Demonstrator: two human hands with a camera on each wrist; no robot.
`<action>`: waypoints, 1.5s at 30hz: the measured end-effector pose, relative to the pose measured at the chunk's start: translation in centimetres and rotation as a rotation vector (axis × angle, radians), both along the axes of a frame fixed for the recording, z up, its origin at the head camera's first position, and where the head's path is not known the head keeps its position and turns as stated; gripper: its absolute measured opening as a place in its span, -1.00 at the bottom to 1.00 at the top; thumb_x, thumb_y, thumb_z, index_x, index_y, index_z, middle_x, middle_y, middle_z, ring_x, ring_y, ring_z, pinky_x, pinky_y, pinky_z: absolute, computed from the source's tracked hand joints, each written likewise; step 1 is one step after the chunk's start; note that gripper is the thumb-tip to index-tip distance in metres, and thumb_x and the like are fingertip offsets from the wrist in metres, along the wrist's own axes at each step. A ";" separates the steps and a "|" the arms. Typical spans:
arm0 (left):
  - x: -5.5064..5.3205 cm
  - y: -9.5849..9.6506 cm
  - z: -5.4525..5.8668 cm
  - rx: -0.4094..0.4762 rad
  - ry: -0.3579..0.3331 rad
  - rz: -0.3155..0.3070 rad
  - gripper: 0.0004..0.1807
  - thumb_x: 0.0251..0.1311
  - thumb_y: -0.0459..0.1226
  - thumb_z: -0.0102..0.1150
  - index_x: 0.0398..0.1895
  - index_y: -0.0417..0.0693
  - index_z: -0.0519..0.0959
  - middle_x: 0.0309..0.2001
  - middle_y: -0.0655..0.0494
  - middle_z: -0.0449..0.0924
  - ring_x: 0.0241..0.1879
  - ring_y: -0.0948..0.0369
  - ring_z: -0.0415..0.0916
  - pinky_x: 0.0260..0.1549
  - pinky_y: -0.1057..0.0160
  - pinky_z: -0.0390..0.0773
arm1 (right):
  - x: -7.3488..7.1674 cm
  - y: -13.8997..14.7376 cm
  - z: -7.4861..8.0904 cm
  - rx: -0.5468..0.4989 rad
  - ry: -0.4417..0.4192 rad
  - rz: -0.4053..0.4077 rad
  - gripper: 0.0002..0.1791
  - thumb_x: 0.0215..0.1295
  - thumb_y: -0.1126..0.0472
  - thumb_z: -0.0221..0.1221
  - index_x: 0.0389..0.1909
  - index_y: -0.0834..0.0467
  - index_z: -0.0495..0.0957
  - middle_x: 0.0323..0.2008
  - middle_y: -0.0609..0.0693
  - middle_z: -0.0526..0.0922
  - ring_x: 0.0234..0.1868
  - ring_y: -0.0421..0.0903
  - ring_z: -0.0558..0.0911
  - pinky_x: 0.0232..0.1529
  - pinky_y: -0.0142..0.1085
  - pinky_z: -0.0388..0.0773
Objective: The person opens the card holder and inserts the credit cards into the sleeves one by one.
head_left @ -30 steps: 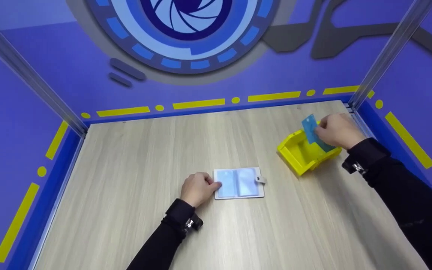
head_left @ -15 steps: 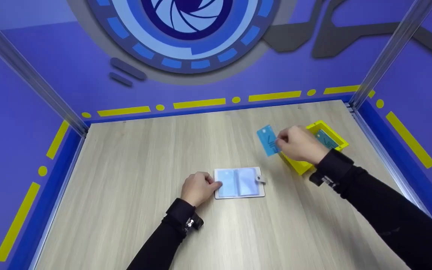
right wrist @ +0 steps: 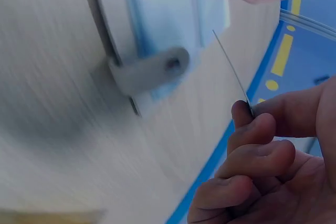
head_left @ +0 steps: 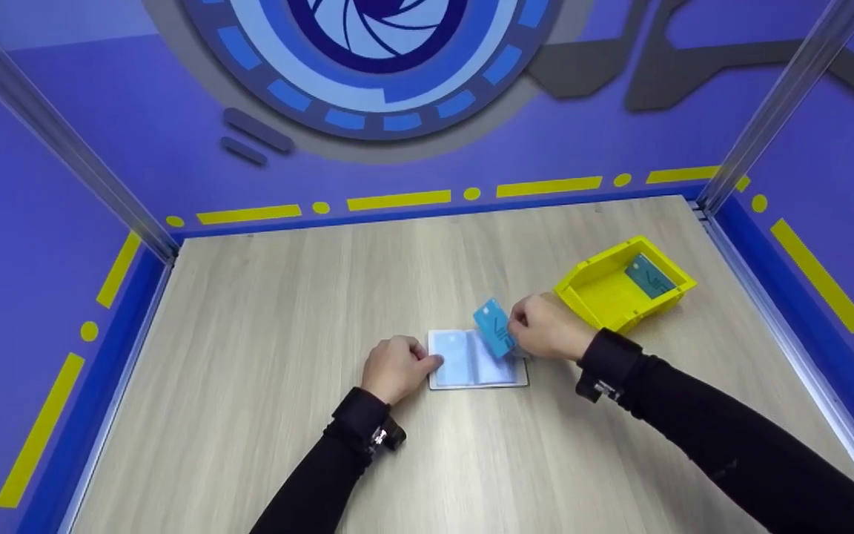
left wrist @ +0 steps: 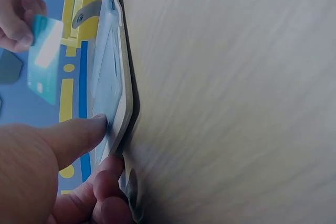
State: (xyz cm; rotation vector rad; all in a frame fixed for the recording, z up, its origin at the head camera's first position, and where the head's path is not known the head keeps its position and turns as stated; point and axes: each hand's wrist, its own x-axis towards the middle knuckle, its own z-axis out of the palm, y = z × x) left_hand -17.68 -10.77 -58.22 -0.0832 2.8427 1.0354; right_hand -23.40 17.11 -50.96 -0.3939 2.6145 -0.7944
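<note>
An open card holder [head_left: 457, 363] with clear sleeves and a snap strap [right wrist: 152, 72] lies on the table. My left hand [head_left: 399, 368] pinches its left edge, thumb [left wrist: 79, 137] on top and fingers at the edge below. A blue card [head_left: 495, 327] marked with dark letters is pinched between the thumb and fingers of my right hand [head_left: 551, 326]. It hangs tilted over the holder's right page, and the right wrist view shows it edge-on, apart from the sleeves. My right hand hides the strap in the head view.
A yellow bin [head_left: 597, 293] stands at the back right, with another card [head_left: 649, 276] leaning inside it. Blue printed panels [head_left: 397, 170] and metal posts border the wooden table [head_left: 286, 311].
My right hand has carried the blue card out of the yellow bin, leftward and nearer, to over the card holder. The left hand keeps its place on the holder.
</note>
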 end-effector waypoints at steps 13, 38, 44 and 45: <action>0.0 0.1 0.1 0.017 0.000 0.003 -0.68 0.30 0.03 0.54 -0.47 0.10 0.69 -0.52 0.28 0.55 -0.46 0.23 0.47 -0.38 0.23 0.39 | 0.7 -1.3 -2.6 0.002 -0.083 0.003 -0.66 0.59 0.13 0.15 -0.49 0.06 0.59 -0.54 -0.09 0.46 -0.50 -0.11 0.47 -0.41 -0.27 0.36; 0.1 0.0 0.1 0.022 -0.008 0.011 -0.68 0.30 0.04 0.54 -0.46 0.10 0.70 -0.51 0.26 0.58 -0.46 0.22 0.49 -0.35 0.21 0.40 | 0.8 -1.8 -3.4 0.013 -0.118 -0.011 -0.65 0.54 0.12 0.20 -0.53 0.05 0.58 -0.58 -0.10 0.47 -0.52 -0.12 0.48 -0.42 -0.28 0.40; 0.1 0.0 0.0 0.014 -0.005 0.004 -0.68 0.31 0.03 0.54 -0.47 0.10 0.69 -0.52 0.27 0.54 -0.46 0.22 0.47 -0.37 0.22 0.39 | 0.9 -1.7 -3.4 0.018 -0.108 0.014 -0.64 0.52 0.12 0.22 -0.56 0.05 0.57 -0.58 -0.12 0.45 -0.51 -0.13 0.47 -0.41 -0.28 0.38; 0.1 0.0 0.0 0.013 -0.005 0.003 -0.68 0.31 0.03 0.54 -0.47 0.10 0.69 -0.52 0.27 0.54 -0.46 0.22 0.47 -0.37 0.22 0.39 | 0.9 -1.7 -3.4 0.022 -0.113 0.019 -0.64 0.53 0.11 0.22 -0.56 0.05 0.57 -0.59 -0.12 0.44 -0.51 -0.13 0.47 -0.42 -0.28 0.37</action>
